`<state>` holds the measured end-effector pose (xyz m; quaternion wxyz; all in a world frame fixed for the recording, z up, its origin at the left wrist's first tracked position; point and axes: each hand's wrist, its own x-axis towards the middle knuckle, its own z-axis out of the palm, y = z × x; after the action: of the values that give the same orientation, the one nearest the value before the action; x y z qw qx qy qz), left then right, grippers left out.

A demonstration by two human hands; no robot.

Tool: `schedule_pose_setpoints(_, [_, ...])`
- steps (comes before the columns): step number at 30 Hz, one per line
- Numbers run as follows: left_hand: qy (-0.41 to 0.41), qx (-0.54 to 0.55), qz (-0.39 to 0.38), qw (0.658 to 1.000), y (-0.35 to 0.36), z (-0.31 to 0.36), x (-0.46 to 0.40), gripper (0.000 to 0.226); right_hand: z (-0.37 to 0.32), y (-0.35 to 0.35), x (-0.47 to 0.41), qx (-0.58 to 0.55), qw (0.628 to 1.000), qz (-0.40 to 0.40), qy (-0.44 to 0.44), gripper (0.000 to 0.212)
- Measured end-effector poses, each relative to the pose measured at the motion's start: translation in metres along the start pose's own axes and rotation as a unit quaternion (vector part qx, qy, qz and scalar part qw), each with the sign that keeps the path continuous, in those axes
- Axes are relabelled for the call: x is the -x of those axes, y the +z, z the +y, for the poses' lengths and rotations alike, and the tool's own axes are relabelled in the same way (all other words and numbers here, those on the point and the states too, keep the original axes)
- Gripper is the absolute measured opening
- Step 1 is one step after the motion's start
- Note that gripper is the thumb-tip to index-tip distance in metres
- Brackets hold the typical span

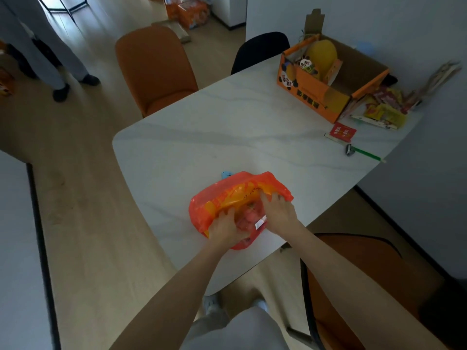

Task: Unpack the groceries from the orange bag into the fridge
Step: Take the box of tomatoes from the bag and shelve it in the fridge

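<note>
An orange plastic bag (217,200) lies on the white marble-pattern table (227,137) near its front edge. Both hands grip the bag's opening. My left hand (225,227) holds the near left edge, and my right hand (278,213) holds the right edge. Between them a clear packet of reddish-pink food (249,218) with a white label shows inside the bag. A small blue object (226,174) peeks out behind the bag. No fridge is in view.
An orange cardboard box (328,79) with a yellow fruit stands at the table's far right, beside snack packets (381,112), a red packet (343,132) and a green stick (366,155). Orange chairs (156,69) and a black chair (260,50) surround the table. A person's legs (58,59) stand far left.
</note>
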<state>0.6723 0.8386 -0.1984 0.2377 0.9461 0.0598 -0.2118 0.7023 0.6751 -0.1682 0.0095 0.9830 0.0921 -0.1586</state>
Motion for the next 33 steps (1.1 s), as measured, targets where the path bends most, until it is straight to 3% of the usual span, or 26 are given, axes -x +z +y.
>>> schedule_pose_setpoints(6, [0.071, 0.015, 0.018, 0.997, 0.005, -0.010, 0.012, 0.082, 0.017, 0.005, -0.008, -0.025, 0.999, -0.034, -0.021, 0.097])
schedule_pose_setpoints(14, [0.082, 0.092, 0.052, 0.991, 0.013, -0.021, 0.033, 0.081, 0.022, 0.008, -0.003, -0.067, 0.989, -0.015, -0.127, 0.083])
schedule_pose_setpoints(20, [0.113, 0.126, 0.090, 0.981, 0.011, -0.032, 0.043, 0.073, 0.029, 0.008, 0.009, -0.123, 0.981, -0.010, -0.151, 0.090])
schedule_pose_setpoints(26, [0.117, 0.145, 0.070, 0.980, -0.017, -0.026, 0.038, 0.069, 0.036, -0.022, 0.002, -0.170, 0.974, -0.067, -0.131, 0.076])
schedule_pose_setpoints(30, [0.089, 0.235, 0.047, 0.967, -0.058, -0.014, 0.022, 0.076, 0.049, -0.052, -0.010, -0.313, 0.932, -0.170, -0.069, 0.074])
schedule_pose_setpoints(33, [0.036, 0.369, 0.049, 0.927, -0.083, -0.005, 0.015, 0.060, 0.063, -0.066, -0.015, -0.446, 0.877, -0.173, -0.048, 0.081])
